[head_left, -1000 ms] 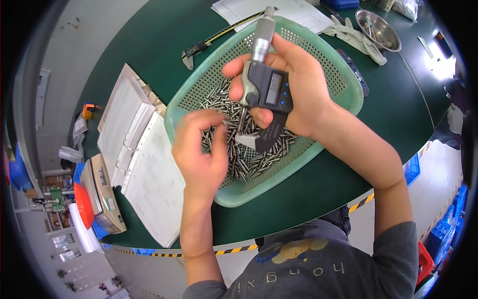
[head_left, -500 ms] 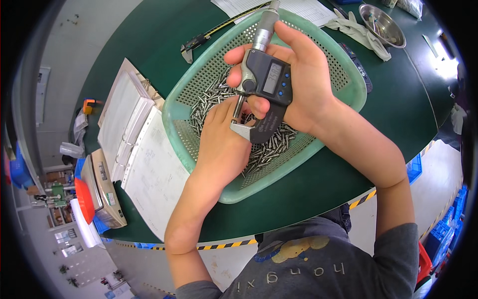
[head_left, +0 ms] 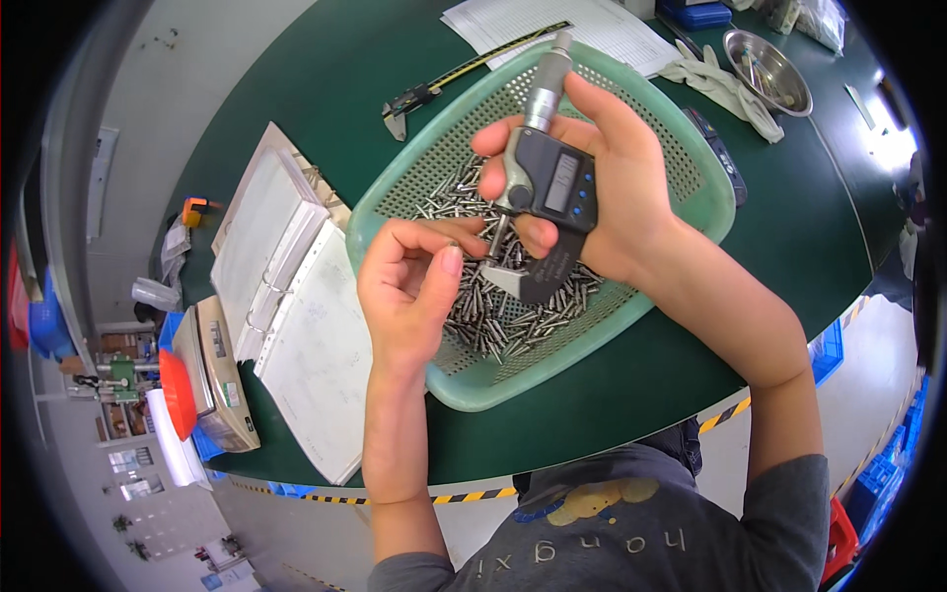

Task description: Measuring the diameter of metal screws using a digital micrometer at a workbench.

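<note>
My right hand is wrapped round a digital micrometer with a black body, small display and silver thimble. Its frame and jaws point down toward my left hand. Whether a part sits between the jaws is hard to tell. My left hand, palm turned up and fingers curled, is just left of the jaws. Its thumb and forefinger come together on something small and dark that I cannot make out. Under both hands a green perforated plastic basket holds a heap of small metal pins.
An open ring binder lies left of the basket, with a beige scale beyond it. A caliper and printed sheets lie behind. White gloves and a steel bowl are at the back right.
My left hand has pulled back left from the micrometer's jaws and turned palm up. The micrometer stays in my right hand, and its displayed reading looks different.
</note>
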`<state>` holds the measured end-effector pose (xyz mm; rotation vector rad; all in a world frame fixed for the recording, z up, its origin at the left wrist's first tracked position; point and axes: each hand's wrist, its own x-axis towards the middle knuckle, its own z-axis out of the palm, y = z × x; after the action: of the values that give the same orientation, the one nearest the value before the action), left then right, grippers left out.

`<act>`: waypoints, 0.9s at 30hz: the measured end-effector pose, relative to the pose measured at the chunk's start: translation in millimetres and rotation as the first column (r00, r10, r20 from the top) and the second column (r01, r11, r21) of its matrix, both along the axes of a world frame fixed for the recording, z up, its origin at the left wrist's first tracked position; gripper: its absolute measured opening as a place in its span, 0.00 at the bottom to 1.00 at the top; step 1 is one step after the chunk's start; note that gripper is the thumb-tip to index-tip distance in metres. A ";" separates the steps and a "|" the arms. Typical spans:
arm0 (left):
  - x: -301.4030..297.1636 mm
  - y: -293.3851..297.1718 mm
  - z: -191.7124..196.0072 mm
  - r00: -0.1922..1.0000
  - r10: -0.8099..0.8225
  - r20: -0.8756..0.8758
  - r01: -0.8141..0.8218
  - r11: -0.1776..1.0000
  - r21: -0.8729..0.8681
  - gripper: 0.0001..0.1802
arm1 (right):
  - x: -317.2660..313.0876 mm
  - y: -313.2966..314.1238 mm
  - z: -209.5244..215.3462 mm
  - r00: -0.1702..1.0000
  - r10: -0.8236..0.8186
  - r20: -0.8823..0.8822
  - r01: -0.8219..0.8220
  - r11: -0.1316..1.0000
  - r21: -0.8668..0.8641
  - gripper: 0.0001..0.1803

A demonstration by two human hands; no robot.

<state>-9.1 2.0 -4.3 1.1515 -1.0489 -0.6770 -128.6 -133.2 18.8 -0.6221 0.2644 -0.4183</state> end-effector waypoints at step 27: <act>0.4 6.6 5.6 0.981 -0.181 -0.067 0.187 0.978 0.093 0.07 | 0.5 0.7 1.3 0.995 0.103 0.014 -0.102 0.993 -0.054 0.34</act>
<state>-8.7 8.7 1.2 1.1209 -1.0917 -0.9121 -128.1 -132.6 20.1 -0.6809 0.2043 -0.3323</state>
